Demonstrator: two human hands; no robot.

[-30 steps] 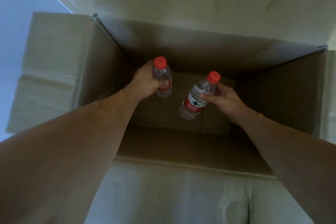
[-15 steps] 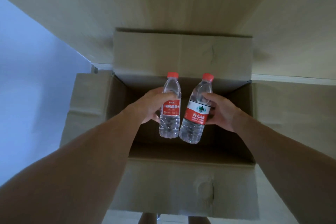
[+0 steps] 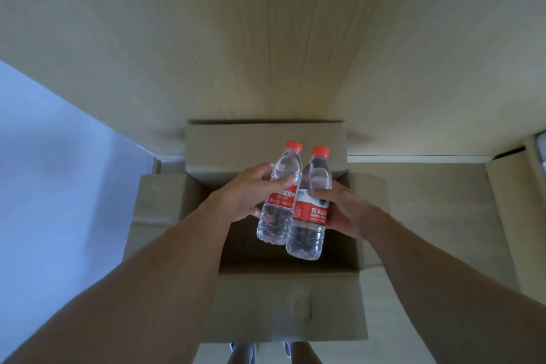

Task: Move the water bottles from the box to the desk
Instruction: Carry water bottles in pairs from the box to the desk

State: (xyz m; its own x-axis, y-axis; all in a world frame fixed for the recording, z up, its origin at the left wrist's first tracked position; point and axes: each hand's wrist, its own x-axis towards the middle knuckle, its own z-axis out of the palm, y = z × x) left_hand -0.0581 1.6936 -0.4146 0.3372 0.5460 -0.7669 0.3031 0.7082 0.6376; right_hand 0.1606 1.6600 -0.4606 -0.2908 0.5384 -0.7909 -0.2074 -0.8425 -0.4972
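Observation:
Two clear water bottles with red caps and red labels hang side by side above the open cardboard box [image 3: 165,216]. My left hand [image 3: 245,198] grips the left bottle [image 3: 279,207] around its middle. My right hand [image 3: 345,210] holds the right bottle [image 3: 310,221] at its label. The bottles touch each other and tilt slightly to the right. What shows of the box's inside below them is dark and bare. The light wooden desk [image 3: 266,38] spreads out beyond the box.
The box's flaps are folded outward on all sides; the far flap [image 3: 236,142] leans against the desk edge. A pale blue wall [image 3: 44,186] runs along the left. My feet [image 3: 245,353] show under the box's near flap.
Both hands have lifted the bottles from deep in the box to above its opening and brought them together. The view has tilted up toward the desk.

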